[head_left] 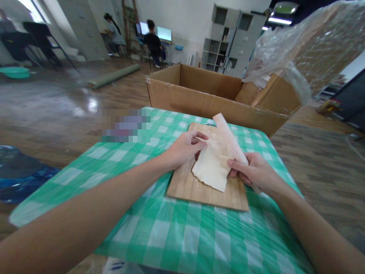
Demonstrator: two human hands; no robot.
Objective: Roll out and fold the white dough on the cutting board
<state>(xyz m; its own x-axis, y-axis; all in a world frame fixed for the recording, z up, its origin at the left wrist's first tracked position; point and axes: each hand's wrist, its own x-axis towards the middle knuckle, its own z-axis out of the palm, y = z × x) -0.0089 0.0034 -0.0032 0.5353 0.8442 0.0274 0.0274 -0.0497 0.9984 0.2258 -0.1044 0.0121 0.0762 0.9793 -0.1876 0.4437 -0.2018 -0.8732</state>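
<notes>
A thin sheet of pale dough with a ragged front edge hangs between my hands, over a wooden cutting board. My left hand is closed on its upper left edge, thumb and fingers pinching it. My right hand grips the right edge, thumb on top and fingers underneath. A pale, floury rolling pin lies slanting across the board's right side, its near end beside my right hand. Flour dusts the board's far part.
The board rests on a table with a green-and-white checked plastic cover. A blurred-out flat object lies at its far left edge. Beyond stands a big open cardboard box with plastic wrap. People sit at desks farther back.
</notes>
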